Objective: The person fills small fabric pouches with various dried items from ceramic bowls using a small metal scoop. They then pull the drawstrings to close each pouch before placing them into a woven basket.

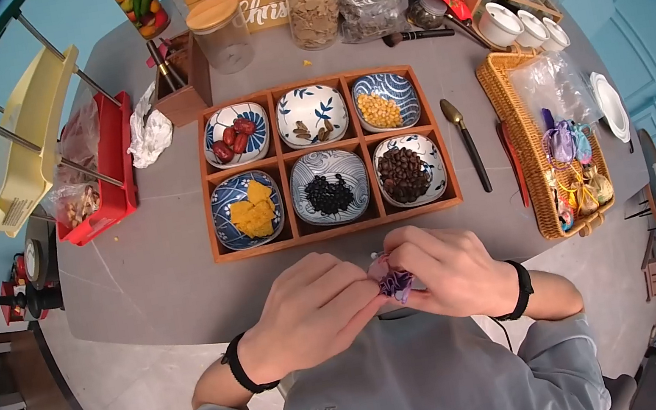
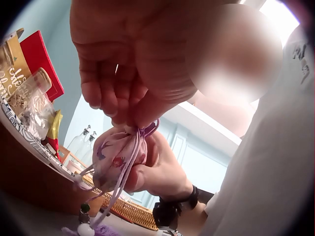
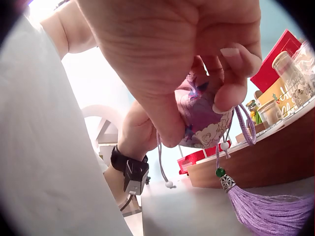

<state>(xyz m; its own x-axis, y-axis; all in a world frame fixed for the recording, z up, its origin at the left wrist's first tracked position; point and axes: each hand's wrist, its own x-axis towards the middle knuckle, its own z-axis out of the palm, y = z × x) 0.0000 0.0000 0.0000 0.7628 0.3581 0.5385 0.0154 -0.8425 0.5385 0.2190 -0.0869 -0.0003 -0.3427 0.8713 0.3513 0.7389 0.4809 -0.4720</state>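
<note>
Close to the person's chest, a small purple and pink drawstring pouch [image 1: 396, 280] is held between both hands. The left hand [image 1: 314, 306] pinches its gathered neck, seen in the left wrist view, where purple cords hang down from the pouch [image 2: 118, 157]. The right hand [image 1: 450, 271] grips the pouch body; in the right wrist view its thumb and fingers wrap the patterned fabric [image 3: 204, 115]. A purple tassel [image 3: 266, 211] with a green bead [image 3: 220, 172] dangles below, and white beads end the cords. What the pouch contains is hidden.
A six-compartment wooden tray [image 1: 258, 249] with bowls of dates, yellow pieces, black beans and other dried items lies in front of the hands. At right are a black spoon [image 1: 469, 148] and a wicker basket [image 1: 552, 212]; a red bin [image 1: 125, 168] stands left, jars [image 1: 225, 41] behind.
</note>
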